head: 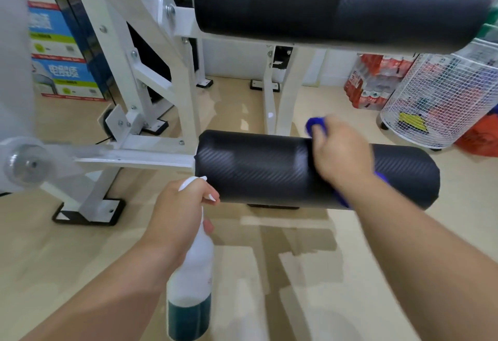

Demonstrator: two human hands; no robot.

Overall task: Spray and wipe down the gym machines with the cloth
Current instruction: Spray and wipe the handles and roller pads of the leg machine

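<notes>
1. Right hand [341, 155], head view: it lies curved over the top of the lower roller pad [256, 168] and holds the blue cloth [315, 125] wrapped against it. Cloth shows past the fingertips at the pad's far side and again under the wrist at its near side. The hand is blurred, so I cannot tell how each finger lies.
2. The left hand [180, 206] grips the spray bottle [191, 287] round its neck, with a finger on the trigger. The bottle hangs upright below the hand, with dark liquid only in its bottom part. Its nozzle sits just beside the near edge of the pad's left end.
3. The pad's long axis runs left to right, from the white frame [151, 152] at its left end to a free right end. The cloth sits right of the pad's middle. The left half lies bare between the two hands, and a shorter bare stretch reaches the right end.
4. My judgement is that the coming wipe has to run along that axis, sliding leftward towards the frame or rightward to the free end. The right hand is already on the pad, and the left is nearer the left end for any fresh spray.
5. The upper roller pad [336, 9] lies parallel, higher and farther back, well apart from the cloth, with neither hand on it.
</notes>
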